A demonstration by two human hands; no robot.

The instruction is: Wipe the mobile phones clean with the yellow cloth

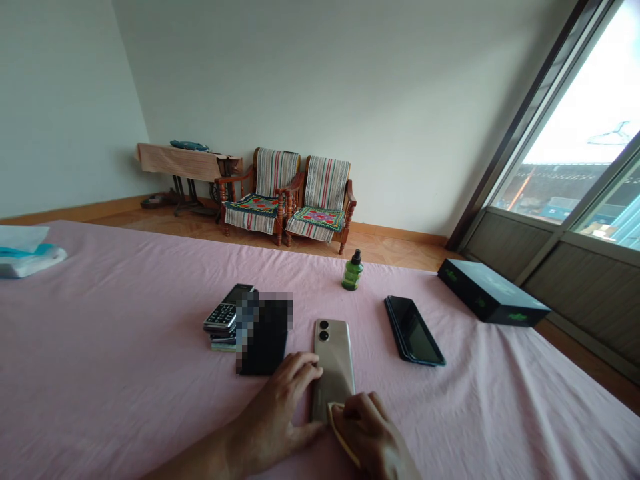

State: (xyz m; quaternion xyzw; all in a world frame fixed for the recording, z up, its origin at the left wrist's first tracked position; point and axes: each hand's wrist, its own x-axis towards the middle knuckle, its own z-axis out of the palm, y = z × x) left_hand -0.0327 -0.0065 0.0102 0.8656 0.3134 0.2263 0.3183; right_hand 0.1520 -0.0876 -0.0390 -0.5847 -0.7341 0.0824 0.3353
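A champagne-gold smartphone lies back up on the pink cloth, its two round camera lenses at the far left corner. My left hand holds it in place, fingertips at its left edge and thumb by its near end. A folded pale-yellow cloth is pinched in my right hand and pressed against the phone's lower back. The right fingers hide part of this cloth and the phone's near right corner. Left of the phone lies a black flat case or booklet, partly blurred by pixelation.
A stack of phones sits on the left. Beyond the smartphone stands a green spray bottle. To the right are a black tablet-like device and a dark box. A tissue pack lies far left; two wooden chairs stand behind.
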